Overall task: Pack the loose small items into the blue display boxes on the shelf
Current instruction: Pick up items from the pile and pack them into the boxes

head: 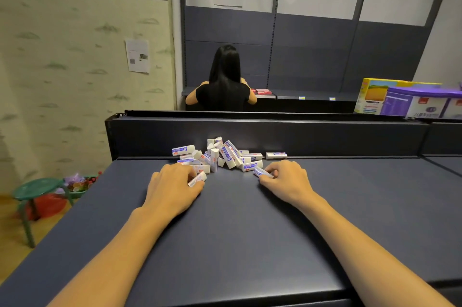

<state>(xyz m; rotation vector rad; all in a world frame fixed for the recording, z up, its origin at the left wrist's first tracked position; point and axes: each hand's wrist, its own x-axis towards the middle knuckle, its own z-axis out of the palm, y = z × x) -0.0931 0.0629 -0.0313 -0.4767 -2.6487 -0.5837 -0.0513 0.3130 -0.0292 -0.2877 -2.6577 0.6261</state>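
A heap of several small white erasers with blue-purple sleeves [225, 155] lies on the dark blue shelf [237, 231], against its back wall. My left hand [172, 186] rests at the heap's left front, fingers curled round one eraser [197, 179]. My right hand [287, 180] sits at the right front and pinches another eraser [261, 171]. One eraser [276, 155] lies apart to the right. No blue display box is in view.
A person in black works with their back to me at a far shelf [312, 96]. Yellow and purple product boxes [410, 101] stand at the upper right. A green stool [37, 190] and a basket of coloured items [80, 183] are on the floor at left.
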